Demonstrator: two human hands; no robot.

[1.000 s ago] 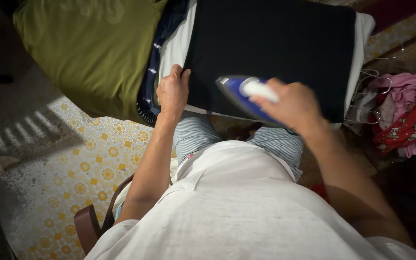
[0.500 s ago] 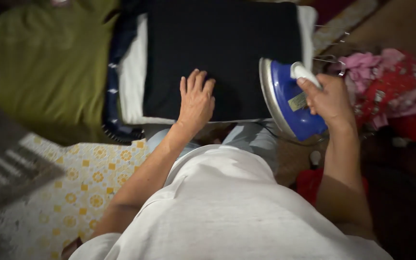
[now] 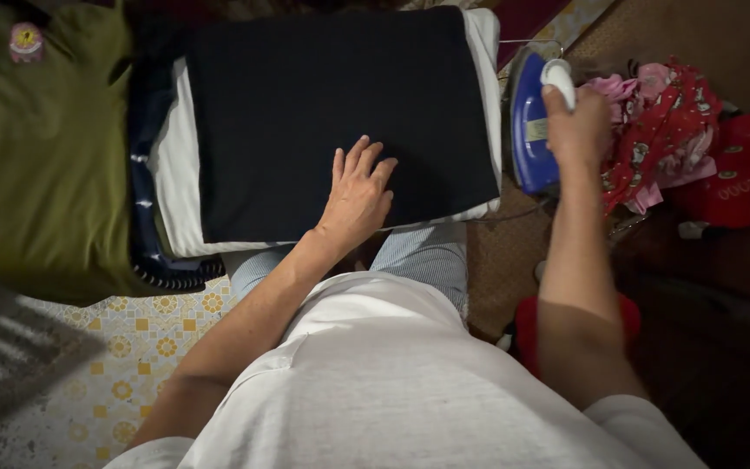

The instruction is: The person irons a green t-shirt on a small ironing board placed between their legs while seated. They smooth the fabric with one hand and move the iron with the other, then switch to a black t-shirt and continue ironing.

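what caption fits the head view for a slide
Left hand flat on black cloth; right hand holds blue iron aside.

folded black garment (image 3: 305, 113) flat on the white-padded board, blue iron (image 3: 531, 122) (white-handled) upright just beside it

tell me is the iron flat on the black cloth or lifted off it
Lifted off: the right hand holds the blue iron beside the black cloth.

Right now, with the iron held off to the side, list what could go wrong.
1. The right hand holds the blue iron tipped on edge, close to the pink and red clothes pile; its hot plate might scorch them.
2. The cord runs by the person's knees and could snag.
3. The left hand lies flat on the black garment, possibly still hot.
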